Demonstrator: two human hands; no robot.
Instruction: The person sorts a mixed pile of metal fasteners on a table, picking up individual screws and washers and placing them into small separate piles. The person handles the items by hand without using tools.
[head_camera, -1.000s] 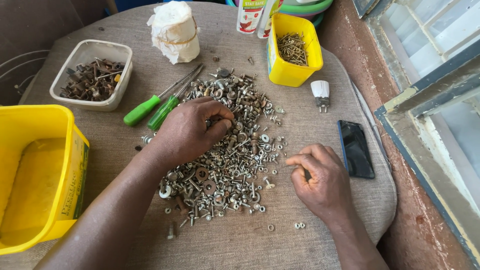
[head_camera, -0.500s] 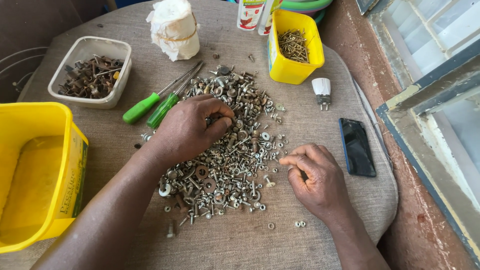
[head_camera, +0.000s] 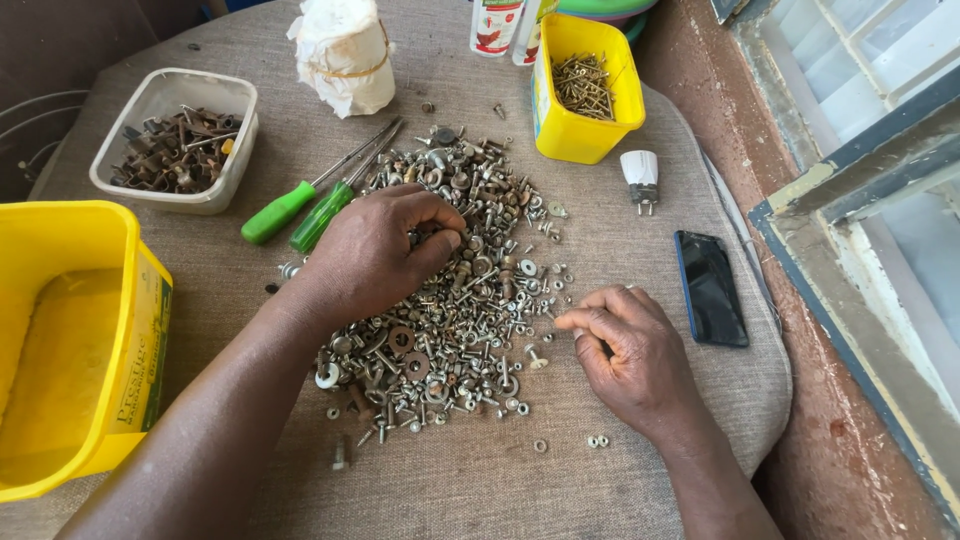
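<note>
A wide pile of small screws, nuts and washers (head_camera: 470, 300) lies spread on a round table covered in brown cloth (head_camera: 620, 240). My left hand (head_camera: 375, 250) rests on the pile's upper left part, fingers curled and pinching into the hardware. My right hand (head_camera: 630, 355) sits at the pile's right edge, its fingertips drawn together and touching small pieces. What either hand grips is hidden by the fingers.
Two green-handled screwdrivers (head_camera: 300, 205) lie left of the pile. A white tub of rusty parts (head_camera: 175, 140) and a large yellow tub (head_camera: 70, 340) stand at left. A small yellow bin of screws (head_camera: 585, 90), a white plug (head_camera: 640, 175), a dark phone (head_camera: 710, 290) and a wrapped white bundle (head_camera: 345, 50) are nearby.
My right hand has slid a little left, closer to the pile's edge. My left hand stays on the pile with only slight finger movement.
</note>
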